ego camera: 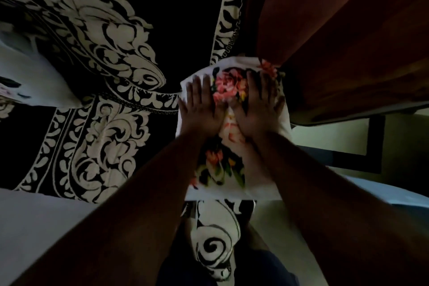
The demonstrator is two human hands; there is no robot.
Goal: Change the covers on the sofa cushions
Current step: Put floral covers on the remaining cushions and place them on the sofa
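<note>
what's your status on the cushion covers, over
Left hand and right hand flat, fingers straight, pressing the floral cushion. Cushion lies on the black-and-white patterned sofa cover. Nothing blocking.

No readable text, label, brand or number shows anywhere

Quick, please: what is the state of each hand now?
Left hand: open, pressing flat on the floral cushion.
Right hand: open, flat on the same cushion.
</note>
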